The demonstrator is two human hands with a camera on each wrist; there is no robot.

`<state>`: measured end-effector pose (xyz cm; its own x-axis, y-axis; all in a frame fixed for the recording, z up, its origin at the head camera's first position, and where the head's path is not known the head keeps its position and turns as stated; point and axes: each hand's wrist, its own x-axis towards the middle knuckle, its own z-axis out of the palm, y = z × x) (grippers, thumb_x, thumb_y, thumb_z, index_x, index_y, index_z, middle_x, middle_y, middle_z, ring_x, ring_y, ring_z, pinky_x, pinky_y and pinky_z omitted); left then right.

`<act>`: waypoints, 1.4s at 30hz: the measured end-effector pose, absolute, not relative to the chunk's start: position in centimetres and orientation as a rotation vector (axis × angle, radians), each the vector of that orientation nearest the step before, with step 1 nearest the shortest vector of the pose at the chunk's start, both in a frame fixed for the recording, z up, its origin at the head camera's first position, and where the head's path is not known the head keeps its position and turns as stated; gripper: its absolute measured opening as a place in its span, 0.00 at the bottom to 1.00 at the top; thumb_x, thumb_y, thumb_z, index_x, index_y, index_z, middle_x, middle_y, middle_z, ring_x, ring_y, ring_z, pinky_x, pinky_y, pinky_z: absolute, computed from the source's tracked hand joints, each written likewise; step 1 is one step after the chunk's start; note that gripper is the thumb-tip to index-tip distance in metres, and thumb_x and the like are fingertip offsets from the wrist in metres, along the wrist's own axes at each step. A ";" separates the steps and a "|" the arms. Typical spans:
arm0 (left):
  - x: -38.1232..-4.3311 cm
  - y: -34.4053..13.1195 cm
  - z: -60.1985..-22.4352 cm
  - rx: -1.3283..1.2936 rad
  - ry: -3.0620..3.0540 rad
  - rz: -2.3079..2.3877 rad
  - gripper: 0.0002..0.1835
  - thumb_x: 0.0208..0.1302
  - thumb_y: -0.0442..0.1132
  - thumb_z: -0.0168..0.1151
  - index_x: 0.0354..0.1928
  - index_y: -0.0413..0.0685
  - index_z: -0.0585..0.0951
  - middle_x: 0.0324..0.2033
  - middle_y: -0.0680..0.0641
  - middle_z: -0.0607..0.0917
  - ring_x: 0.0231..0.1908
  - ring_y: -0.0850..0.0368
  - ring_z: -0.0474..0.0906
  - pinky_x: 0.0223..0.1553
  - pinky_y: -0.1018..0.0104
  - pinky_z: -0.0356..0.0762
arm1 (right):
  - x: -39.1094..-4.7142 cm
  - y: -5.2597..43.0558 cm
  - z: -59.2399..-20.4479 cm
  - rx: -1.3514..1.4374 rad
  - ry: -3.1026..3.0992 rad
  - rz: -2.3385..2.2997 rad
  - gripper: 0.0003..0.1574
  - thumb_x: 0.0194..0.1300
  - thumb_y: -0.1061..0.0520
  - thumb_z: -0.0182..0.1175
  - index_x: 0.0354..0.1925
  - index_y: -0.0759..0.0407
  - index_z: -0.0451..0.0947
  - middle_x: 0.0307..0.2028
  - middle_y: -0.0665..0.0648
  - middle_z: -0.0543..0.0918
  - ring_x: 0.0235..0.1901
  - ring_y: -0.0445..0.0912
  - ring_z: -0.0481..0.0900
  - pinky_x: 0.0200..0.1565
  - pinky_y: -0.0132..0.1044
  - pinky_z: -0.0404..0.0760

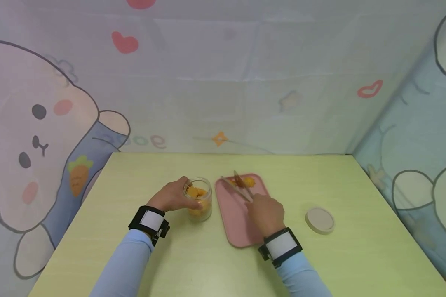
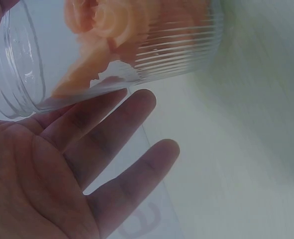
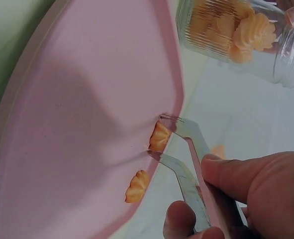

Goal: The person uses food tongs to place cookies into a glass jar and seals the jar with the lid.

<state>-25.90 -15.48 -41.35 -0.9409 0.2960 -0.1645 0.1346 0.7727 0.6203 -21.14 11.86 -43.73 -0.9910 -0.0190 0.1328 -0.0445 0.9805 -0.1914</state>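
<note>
My left hand (image 1: pixel 172 196) grips a clear glass jar (image 1: pixel 205 209) near its rim, thumb on the near side. Piped yellow-orange cookies (image 1: pixel 195 192) lie inside the jar, which has a ribbed lower wall in the left wrist view. In my right hand (image 1: pixel 266 212) is a pair of metal tongs (image 3: pixel 190 177), held between thumb and fingers. The tongs' spread tips straddle one cookie (image 3: pixel 159 137) near the edge of the pink tray (image 1: pixel 235 222); whether they touch it I cannot tell. A second cookie (image 3: pixel 137 187) lies just beside it on the tray.
A round pale lid (image 1: pixel 320 220) lies on the table (image 1: pixel 356 255), right of the tray. The jar stands just left of the tray. Behind the table hangs a printed cloth backdrop (image 1: pixel 223 82), continuing along the sides.
</note>
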 end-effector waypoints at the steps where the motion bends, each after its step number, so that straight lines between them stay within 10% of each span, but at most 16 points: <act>1: -25.9 -15.5 -41.4 0.337 2.712 0.925 0.41 0.43 0.59 0.76 0.56 0.46 0.71 0.42 0.47 0.80 0.41 0.51 0.75 0.44 0.56 0.74 | -21.1 11.9 -43.7 0.047 -2.999 0.284 0.23 0.66 0.45 0.63 0.24 0.59 0.73 0.13 0.53 0.70 0.13 0.46 0.70 0.14 0.40 0.69; 42: -26.0 -15.5 -41.8 0.319 2.692 0.935 0.40 0.44 0.59 0.76 0.55 0.46 0.71 0.41 0.47 0.80 0.41 0.51 0.75 0.44 0.56 0.74 | -20.0 12.6 -44.3 0.018 -2.995 0.406 0.22 0.66 0.45 0.63 0.24 0.59 0.75 0.14 0.52 0.71 0.13 0.46 0.70 0.15 0.39 0.68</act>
<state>-26.03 -15.52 -41.80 -0.9385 0.2928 -0.1827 0.1164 0.7670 0.6310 -20.04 12.65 -44.29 -0.9929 0.0045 0.1190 -0.0274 0.9640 -0.2646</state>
